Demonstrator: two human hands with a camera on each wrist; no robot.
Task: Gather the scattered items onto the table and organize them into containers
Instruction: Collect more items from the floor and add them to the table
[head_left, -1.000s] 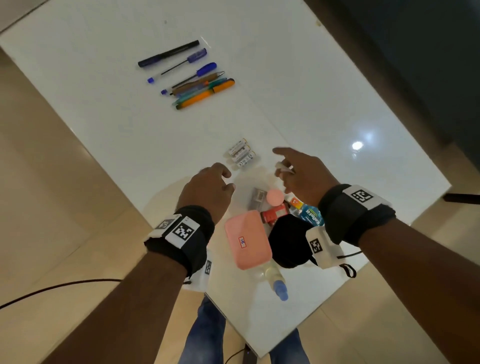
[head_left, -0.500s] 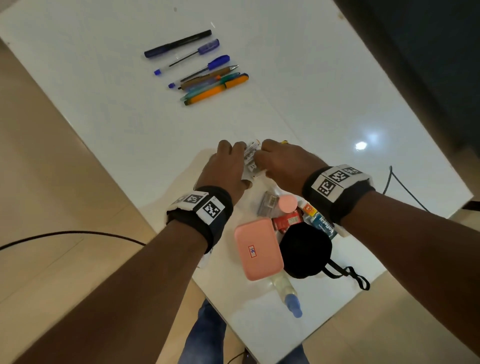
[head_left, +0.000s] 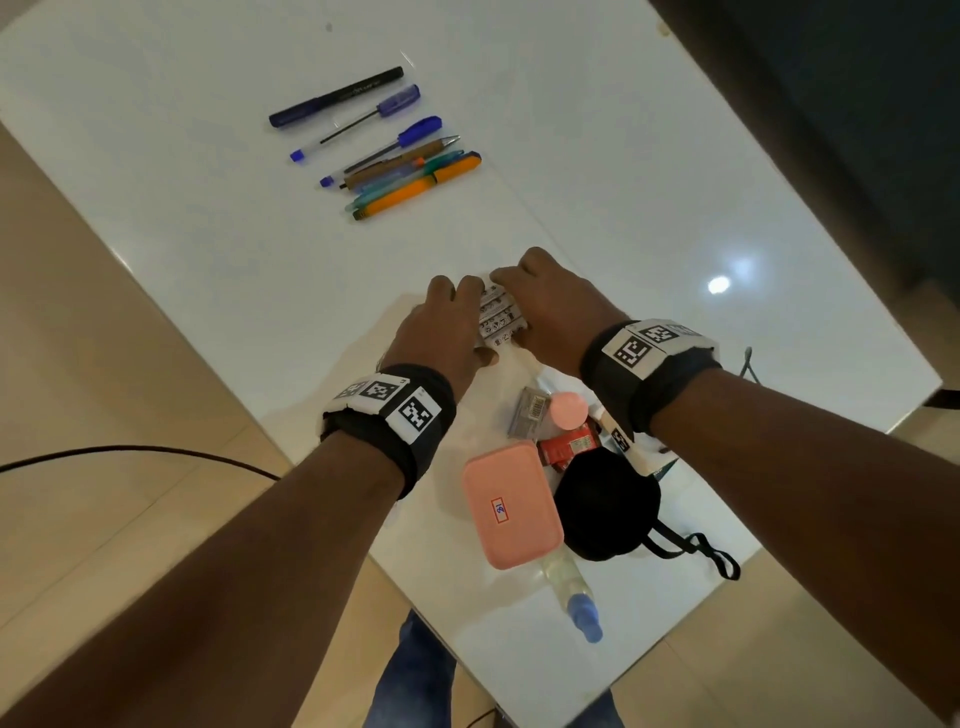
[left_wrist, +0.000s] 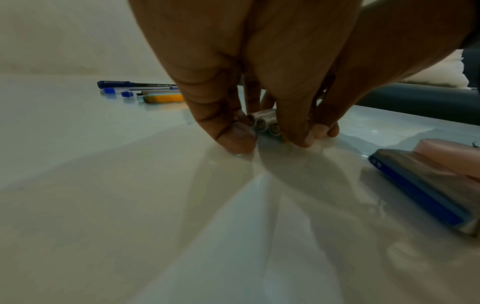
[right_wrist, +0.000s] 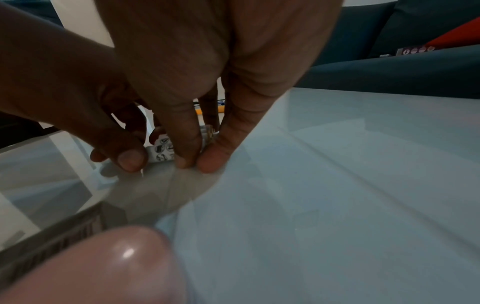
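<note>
Table (head_left: 649, 171) is viewed steeply downward from the head; wrist cameras are set low, facing forward, close; batteries (head_left: 498, 319) (left_wrist: 265, 122) (right_wrist: 162, 152) are shared.

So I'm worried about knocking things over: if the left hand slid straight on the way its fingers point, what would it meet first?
Probably the row of pens. The left hand points up the white table, gripping the batteries with the right hand; bare tabletop lies between, though depth is unclear.
</note>
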